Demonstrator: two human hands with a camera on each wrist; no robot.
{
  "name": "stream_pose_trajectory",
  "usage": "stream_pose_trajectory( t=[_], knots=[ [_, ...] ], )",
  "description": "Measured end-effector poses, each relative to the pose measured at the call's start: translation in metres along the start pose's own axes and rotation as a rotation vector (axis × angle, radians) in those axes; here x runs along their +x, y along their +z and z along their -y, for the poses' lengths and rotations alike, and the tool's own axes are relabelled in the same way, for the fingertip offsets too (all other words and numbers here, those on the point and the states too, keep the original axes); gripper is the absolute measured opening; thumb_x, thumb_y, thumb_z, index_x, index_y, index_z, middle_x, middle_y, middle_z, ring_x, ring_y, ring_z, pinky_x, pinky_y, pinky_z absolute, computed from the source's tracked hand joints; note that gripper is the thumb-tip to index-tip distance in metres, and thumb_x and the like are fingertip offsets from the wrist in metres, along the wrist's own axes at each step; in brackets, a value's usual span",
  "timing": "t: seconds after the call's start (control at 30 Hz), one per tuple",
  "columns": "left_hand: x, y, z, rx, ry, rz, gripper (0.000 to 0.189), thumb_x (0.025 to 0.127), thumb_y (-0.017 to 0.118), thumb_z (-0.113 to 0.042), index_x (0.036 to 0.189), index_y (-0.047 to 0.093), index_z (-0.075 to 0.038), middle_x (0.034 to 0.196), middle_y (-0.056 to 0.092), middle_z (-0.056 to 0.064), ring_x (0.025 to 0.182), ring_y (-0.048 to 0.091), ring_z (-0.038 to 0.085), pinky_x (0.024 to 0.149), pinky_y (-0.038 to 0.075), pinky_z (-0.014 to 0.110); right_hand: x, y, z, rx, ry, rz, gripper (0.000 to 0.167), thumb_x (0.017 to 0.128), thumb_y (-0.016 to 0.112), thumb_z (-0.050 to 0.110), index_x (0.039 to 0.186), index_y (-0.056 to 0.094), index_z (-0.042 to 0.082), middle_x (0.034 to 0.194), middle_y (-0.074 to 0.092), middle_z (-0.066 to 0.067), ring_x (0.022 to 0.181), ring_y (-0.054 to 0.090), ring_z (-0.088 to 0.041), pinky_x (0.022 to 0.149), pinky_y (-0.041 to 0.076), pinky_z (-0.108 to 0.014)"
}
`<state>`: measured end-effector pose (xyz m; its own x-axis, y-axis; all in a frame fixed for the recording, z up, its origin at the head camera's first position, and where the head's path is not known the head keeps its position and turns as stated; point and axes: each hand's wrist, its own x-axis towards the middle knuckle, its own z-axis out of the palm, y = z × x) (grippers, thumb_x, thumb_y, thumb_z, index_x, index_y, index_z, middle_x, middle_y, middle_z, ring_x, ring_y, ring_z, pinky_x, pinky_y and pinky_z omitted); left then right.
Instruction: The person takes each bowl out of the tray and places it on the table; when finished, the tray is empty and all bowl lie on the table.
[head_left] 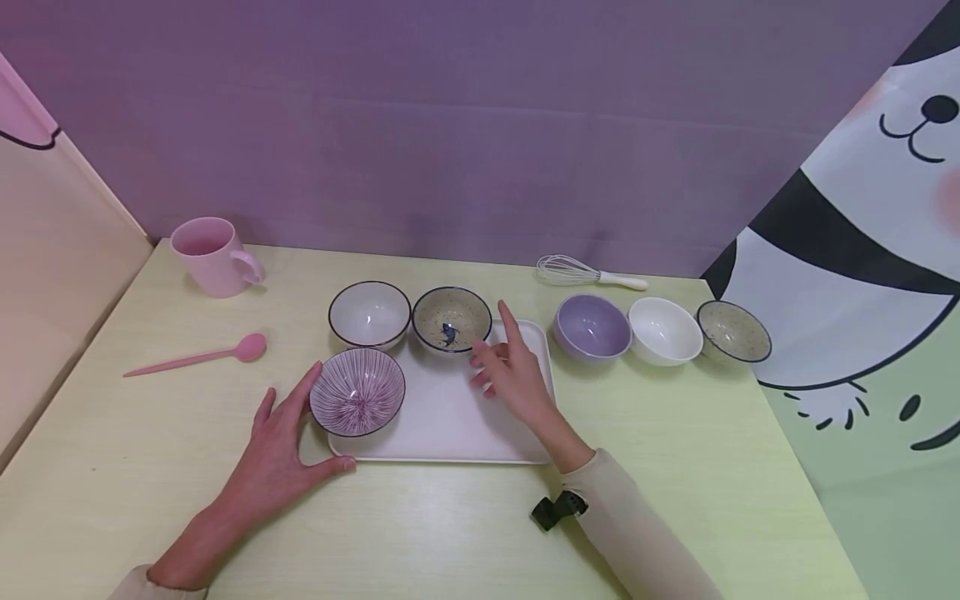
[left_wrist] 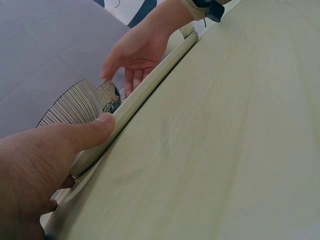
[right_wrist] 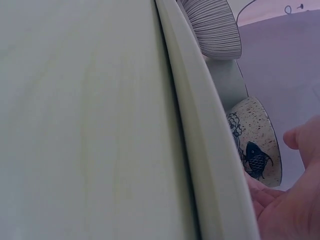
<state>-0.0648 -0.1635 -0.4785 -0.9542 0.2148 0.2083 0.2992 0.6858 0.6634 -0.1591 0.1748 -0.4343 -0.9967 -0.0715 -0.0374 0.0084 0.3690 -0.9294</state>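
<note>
On a white rectangular tray [head_left: 465, 425], a bowl with purple radiating stripes [head_left: 357, 393] stands at the left. Behind it, a white dark-rimmed bowl [head_left: 370, 314] and a speckled beige bowl with a blue fish [head_left: 441, 312] stand side by side along the tray's far edge. My left hand [head_left: 281, 450] is spread at the tray's front left corner. Its fingertips come up to the striped bowl's left side, and the thumb [left_wrist: 92, 132] rests on the tray's edge. Beside the beige bowl's right side hovers my right hand [head_left: 513, 375], index finger extended, holding nothing.
A purple bowl [head_left: 592, 329], a white bowl [head_left: 665, 333] and another speckled bowl [head_left: 733, 332] line up right of the tray. Behind them lies a whisk [head_left: 592, 275]. At the left are a pink mug [head_left: 213, 262] and a pink spoon [head_left: 202, 357].
</note>
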Motion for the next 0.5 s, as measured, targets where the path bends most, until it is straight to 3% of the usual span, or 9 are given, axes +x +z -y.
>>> stream_pose_trajectory(
  t=[0.27, 0.5],
  knots=[
    [0.0, 0.0, 0.0, 0.0, 0.013, 0.003, 0.137, 0.076, 0.104, -0.037, 0.18, 0.015, -0.019, 0.173, 0.042, 0.025, 0.156, 0.044, 0.051, 0.141, 0.0, 0.054, 0.011, 0.007, -0.003, 0.066, -0.004, -0.017, 0.077, 0.113, 0.064, 0.023, 0.179, 0.025, 0.025, 0.1, 0.081, -0.026, 0.067, 0.078, -0.023, 0.053, 0.062, -0.026],
    [0.0, 0.0, 0.0, 0.005, 0.018, -0.003, 0.137, 0.076, 0.104, -0.036, 0.179, 0.016, -0.019, 0.173, 0.042, 0.026, 0.155, 0.044, 0.052, 0.141, 0.001, 0.054, 0.016, 0.011, -0.005, 0.099, -0.019, -0.028, 0.071, 0.112, 0.063, 0.017, 0.176, 0.033, 0.021, 0.095, 0.08, -0.026, 0.064, 0.076, -0.017, 0.052, 0.061, -0.027]
  ],
)
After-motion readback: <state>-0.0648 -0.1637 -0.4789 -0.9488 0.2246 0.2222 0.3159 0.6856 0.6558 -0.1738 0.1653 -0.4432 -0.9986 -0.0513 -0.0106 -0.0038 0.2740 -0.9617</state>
